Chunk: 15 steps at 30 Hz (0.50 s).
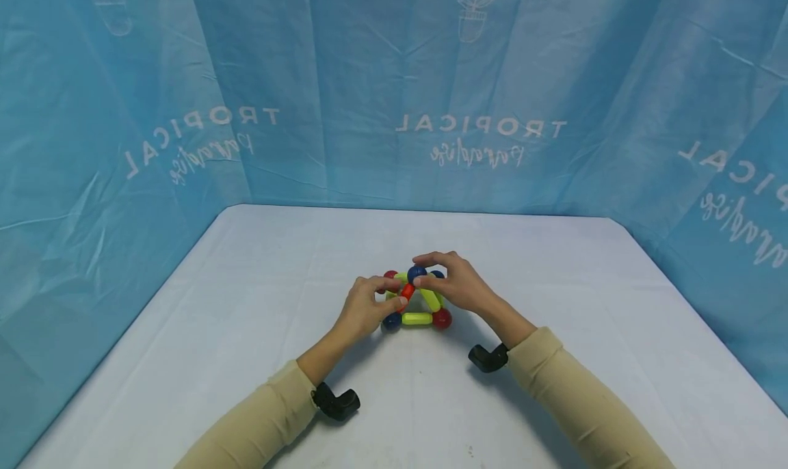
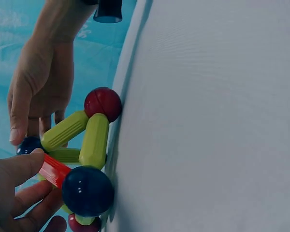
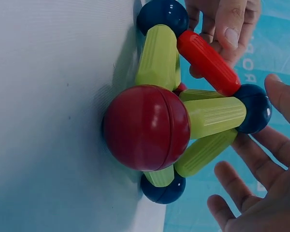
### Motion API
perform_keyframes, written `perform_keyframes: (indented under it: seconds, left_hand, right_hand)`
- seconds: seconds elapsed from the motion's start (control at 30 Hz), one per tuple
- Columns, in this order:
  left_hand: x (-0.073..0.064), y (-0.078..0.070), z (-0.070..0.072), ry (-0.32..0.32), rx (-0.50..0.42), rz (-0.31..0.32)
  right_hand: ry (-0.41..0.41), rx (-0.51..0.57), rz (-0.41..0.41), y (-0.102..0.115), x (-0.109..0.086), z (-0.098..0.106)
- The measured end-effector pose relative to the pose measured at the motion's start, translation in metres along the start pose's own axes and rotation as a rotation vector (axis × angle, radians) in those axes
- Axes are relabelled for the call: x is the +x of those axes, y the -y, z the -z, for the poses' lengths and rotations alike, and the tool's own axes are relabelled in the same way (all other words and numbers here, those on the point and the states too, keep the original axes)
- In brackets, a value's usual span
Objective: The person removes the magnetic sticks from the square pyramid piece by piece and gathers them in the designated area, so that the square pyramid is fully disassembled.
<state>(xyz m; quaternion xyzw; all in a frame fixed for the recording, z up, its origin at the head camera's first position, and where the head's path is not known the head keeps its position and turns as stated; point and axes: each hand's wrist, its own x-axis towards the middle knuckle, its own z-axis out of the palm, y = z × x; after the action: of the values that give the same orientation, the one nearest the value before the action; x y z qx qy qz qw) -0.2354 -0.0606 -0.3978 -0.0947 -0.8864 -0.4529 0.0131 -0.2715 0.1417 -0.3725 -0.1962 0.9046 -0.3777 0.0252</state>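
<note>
A ball-and-stick structure of building pieces stands on the table. Its lower part has red balls, blue balls and yellow-green rods. More yellow-green rods slope up to a blue ball at the top. A red rod runs between this top ball and a lower blue one. My left hand pinches the red rod from the left with thumb and fingers. From the right, my right hand holds the top blue ball between its thumb and fingers; its other fingers are spread apart.
A white cloth covers the table. Blue printed curtains hang behind it and along its sides. Black wrist-worn devices sit at the left cuff and the right cuff, above the tabletop.
</note>
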Motion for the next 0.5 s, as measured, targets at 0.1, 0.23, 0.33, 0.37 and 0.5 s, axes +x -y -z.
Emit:
perform_keyframes:
  seconds: [0.1,0.23,0.33,0.37,0.5]
  left_hand:
    - [-0.0008,-0.0001,-0.0031,0.005,0.005,0.005]
    - [-0.0009,-0.0005,-0.0065,0.011,0.009,0.002]
    - [-0.0004,-0.0005,-0.0081,0.011,0.008,0.001]
    - [-0.0002,-0.0003,-0.0085,0.01,0.009,-0.001]
    - [0.0011,0.0002,-0.0096,0.011,0.008,-0.005]
  right_hand:
    - [0.014,0.015,-0.003,-0.0006,0.0009,-0.0006]
    - [0.027,0.029,-0.004,-0.0016,0.0014,-0.0012]
    - [0.028,0.031,-0.001,-0.0026,0.0015,-0.0016]
    - [0.027,0.03,-0.001,-0.0028,0.0015,-0.0017]
    - [0.023,0.023,0.002,-0.0039,0.0016,-0.002]
